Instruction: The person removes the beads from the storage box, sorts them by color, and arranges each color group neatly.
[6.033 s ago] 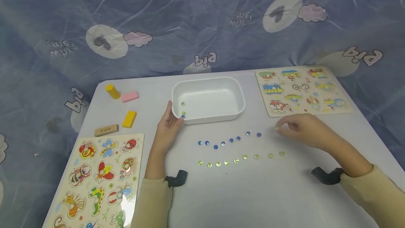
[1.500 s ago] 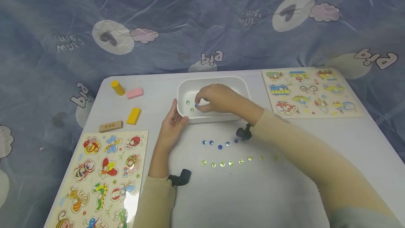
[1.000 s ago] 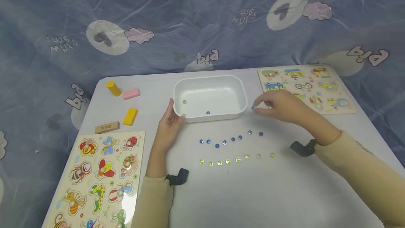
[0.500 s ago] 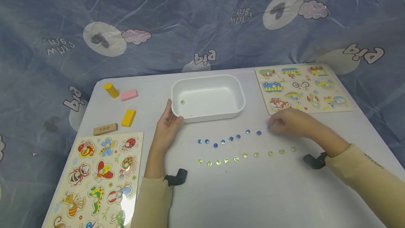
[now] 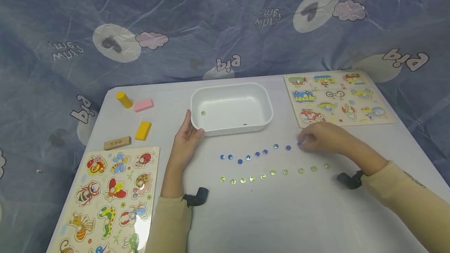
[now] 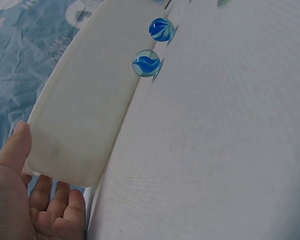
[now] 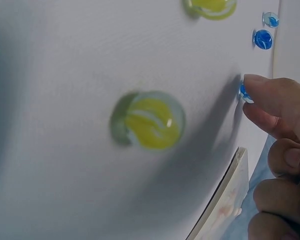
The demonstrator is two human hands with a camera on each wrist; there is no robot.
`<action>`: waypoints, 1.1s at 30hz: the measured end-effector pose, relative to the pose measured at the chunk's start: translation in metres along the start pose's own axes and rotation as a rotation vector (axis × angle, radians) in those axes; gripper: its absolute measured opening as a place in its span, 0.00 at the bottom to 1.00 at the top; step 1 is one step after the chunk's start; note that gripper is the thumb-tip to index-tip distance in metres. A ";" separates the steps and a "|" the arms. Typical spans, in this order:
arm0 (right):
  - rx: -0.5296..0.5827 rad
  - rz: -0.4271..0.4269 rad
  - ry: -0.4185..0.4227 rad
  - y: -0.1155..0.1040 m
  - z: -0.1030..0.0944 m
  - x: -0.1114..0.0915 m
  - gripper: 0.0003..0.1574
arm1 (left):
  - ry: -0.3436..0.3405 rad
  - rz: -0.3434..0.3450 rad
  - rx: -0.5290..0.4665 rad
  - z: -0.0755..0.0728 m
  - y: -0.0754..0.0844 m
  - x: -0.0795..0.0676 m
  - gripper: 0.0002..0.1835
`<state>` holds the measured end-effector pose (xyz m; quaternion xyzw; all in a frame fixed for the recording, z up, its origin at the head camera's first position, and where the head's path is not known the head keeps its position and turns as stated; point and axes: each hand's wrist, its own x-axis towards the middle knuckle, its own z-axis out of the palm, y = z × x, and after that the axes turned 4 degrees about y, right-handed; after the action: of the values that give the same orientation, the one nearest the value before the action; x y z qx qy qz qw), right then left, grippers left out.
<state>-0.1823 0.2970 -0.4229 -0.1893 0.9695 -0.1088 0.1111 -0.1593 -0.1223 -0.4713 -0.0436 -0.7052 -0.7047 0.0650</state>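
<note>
In the head view my left hand [image 5: 187, 139] holds the near left corner of a white tray [image 5: 232, 131], thumb at the rim and fingers against the outside. A yellow-green marble [image 5: 203, 113] lies inside the tray; a blue marble [image 5: 245, 124] shows partly above its near wall. My right hand [image 5: 325, 138] pinches another blue marble [image 7: 244, 93] between thumb and index finger at the table surface, by the right end of a row of blue marbles [image 5: 257, 154]. Nearer me runs a row of yellow-green marbles [image 5: 263, 177], one large in the right wrist view.
A vehicle puzzle board [image 5: 335, 97] lies at the back right, just beyond my right hand. An insect puzzle board [image 5: 119, 167] is at the left. Behind it are a wooden block [image 5: 117, 143], a yellow block [image 5: 143, 130], a pink block [image 5: 143, 105] and a yellow cylinder [image 5: 124, 100].
My right hand has placed a yellow-green marble at its row's right end, taken a blue marble from the tray and brought it to the blue row's right end. My left hand stays on the tray.
</note>
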 end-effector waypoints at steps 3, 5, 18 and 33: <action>-0.011 -0.008 0.006 0.001 0.001 0.000 0.10 | -0.001 -0.007 -0.007 0.000 0.001 0.000 0.41; -0.011 -0.010 0.009 0.001 0.001 -0.001 0.11 | -0.001 -0.016 -0.003 -0.001 0.003 -0.001 0.40; 0.000 -0.014 0.056 -0.011 -0.019 0.000 0.11 | 0.049 -0.064 0.066 -0.001 0.003 -0.001 0.34; -0.008 -0.103 0.140 -0.054 -0.055 0.038 0.13 | 0.060 -0.064 0.083 0.001 0.006 -0.001 0.32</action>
<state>-0.2125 0.2427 -0.3639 -0.2312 0.9644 -0.1233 0.0367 -0.1574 -0.1213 -0.4658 0.0028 -0.7327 -0.6774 0.0655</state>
